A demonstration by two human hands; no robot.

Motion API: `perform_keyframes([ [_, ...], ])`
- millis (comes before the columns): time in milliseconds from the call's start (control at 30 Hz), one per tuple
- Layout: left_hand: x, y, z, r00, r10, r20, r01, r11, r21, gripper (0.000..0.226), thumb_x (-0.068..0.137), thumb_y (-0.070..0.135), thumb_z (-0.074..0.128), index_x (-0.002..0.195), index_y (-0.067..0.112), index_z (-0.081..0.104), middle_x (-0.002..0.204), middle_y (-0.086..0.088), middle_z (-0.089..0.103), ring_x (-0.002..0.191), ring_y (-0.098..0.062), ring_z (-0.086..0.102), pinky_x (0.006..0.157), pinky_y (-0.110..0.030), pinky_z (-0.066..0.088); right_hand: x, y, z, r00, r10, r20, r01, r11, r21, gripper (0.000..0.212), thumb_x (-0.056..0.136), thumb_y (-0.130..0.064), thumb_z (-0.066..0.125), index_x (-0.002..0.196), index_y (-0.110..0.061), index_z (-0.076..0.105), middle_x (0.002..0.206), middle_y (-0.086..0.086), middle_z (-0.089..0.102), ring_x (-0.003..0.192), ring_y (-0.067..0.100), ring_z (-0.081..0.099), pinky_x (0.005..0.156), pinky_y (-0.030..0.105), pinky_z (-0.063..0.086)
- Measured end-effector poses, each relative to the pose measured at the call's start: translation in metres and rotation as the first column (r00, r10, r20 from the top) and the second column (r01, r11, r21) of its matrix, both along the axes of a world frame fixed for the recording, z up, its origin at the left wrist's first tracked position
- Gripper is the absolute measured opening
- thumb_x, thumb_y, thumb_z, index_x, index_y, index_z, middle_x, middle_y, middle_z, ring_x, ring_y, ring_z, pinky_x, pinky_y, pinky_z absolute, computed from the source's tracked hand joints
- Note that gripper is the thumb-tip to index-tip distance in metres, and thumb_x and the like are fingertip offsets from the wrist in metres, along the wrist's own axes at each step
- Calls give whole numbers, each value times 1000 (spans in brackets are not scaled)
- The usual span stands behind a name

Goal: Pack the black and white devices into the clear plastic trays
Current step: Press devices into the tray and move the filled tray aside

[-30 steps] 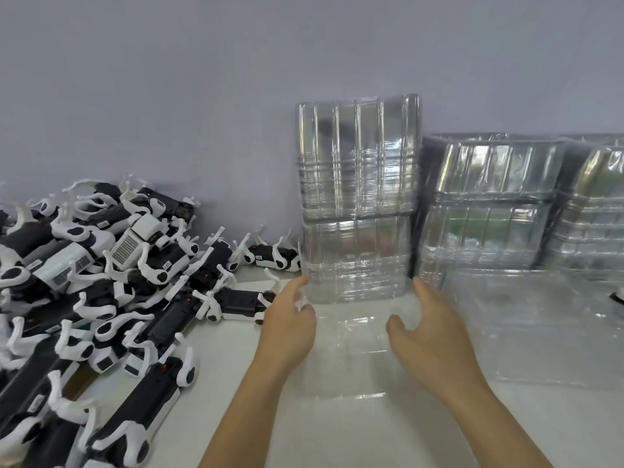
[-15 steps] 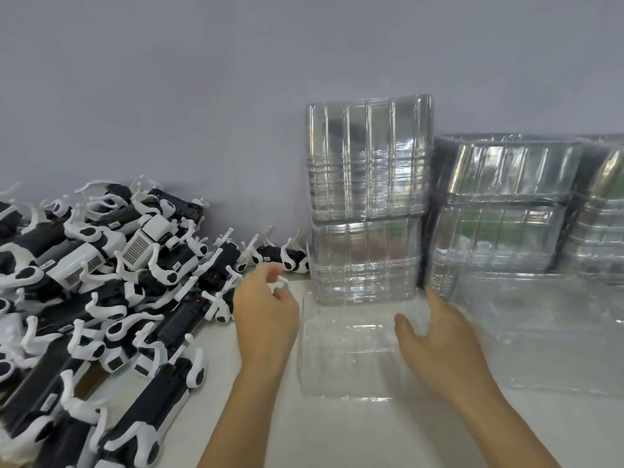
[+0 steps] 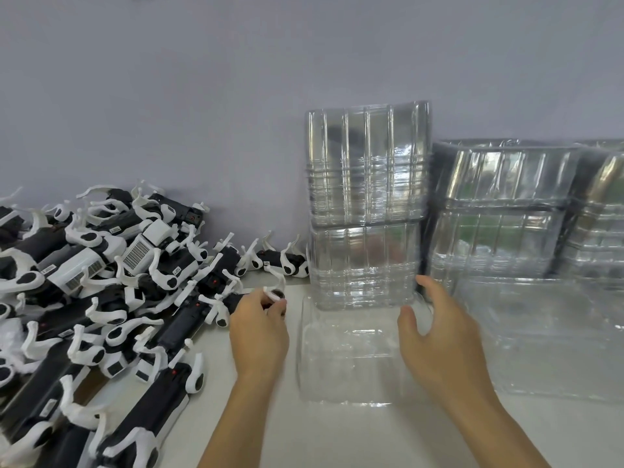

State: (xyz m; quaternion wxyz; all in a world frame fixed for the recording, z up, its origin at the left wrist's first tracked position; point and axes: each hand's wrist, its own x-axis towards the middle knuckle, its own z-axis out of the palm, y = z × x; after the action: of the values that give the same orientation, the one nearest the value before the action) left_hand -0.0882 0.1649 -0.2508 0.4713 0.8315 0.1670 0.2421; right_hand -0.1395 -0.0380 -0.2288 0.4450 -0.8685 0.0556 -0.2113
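A large pile of black and white devices [image 3: 101, 298] covers the left of the white table. An empty clear plastic tray [image 3: 344, 366] lies flat in front of me. My left hand [image 3: 260, 332] is at the right edge of the pile, and its fingertips pinch the white loop of one device [image 3: 274, 293] lying there. My right hand [image 3: 435, 336] hovers at the tray's far right corner with thumb and fingers spread, holding nothing.
A tall stack of clear trays [image 3: 366, 204] stands against the grey wall right behind the flat tray. More tray stacks [image 3: 499, 214] stand to the right, with another flat tray [image 3: 540, 332] before them. One device [image 3: 287, 261] lies by the wall.
My left hand left the tray's left side and moved left to the pile, closing its fingertips on a device's white loop. My right hand stayed by the tray.
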Motion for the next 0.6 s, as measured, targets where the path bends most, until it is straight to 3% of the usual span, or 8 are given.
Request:
perform_keyframes([
  [133,-1,3,20,992,74,100,-43,960,-276,20,100,16,56,80,16,55,80,1,61,73,-18,56,64,-28,41,-1,1,2,999,-6,39,5,1000,18,42,95,-22,56,138,-22,54,133,-4,60,128,17,52,113,52,36],
  [233,-4,6,36,980,90,180,31,817,-576,16,102,15,55,87,15,60,89,-2,62,76,-16,58,77,-28,52,-1,1,2,998,-4,58,3,1000,23,39,95,-20,56,134,-23,57,119,-13,58,123,17,55,112,52,37],
  [300,-7,6,47,969,95,227,77,760,-645,16,102,14,55,87,14,61,93,-5,62,75,-15,59,83,-30,55,-1,2,3,997,-2,81,0,1000,26,37,95,-19,56,132,-23,58,115,-17,55,120,14,55,112,52,37],
  [400,-13,4,62,941,56,334,178,757,-629,15,101,12,56,88,14,63,96,-5,63,83,-14,62,89,-33,57,-1,2,5,989,-6,147,2,1000,31,33,95,-16,56,127,-21,62,113,-18,58,113,8,55,110,51,39],
  [500,-21,4,75,886,-106,452,346,800,-491,17,101,9,54,90,13,65,93,-1,66,81,-5,65,86,-30,59,1,1,6,974,20,224,-33,998,55,29,96,-14,56,120,-24,66,107,-25,60,105,-3,56,109,47,41],
  [600,-29,2,83,795,-341,502,535,785,-313,22,102,3,48,92,12,66,94,5,72,89,-8,70,83,-26,59,3,-4,6,953,38,299,-73,991,108,28,96,-13,55,111,-30,70,102,-35,64,104,-17,56,100,15,45],
])
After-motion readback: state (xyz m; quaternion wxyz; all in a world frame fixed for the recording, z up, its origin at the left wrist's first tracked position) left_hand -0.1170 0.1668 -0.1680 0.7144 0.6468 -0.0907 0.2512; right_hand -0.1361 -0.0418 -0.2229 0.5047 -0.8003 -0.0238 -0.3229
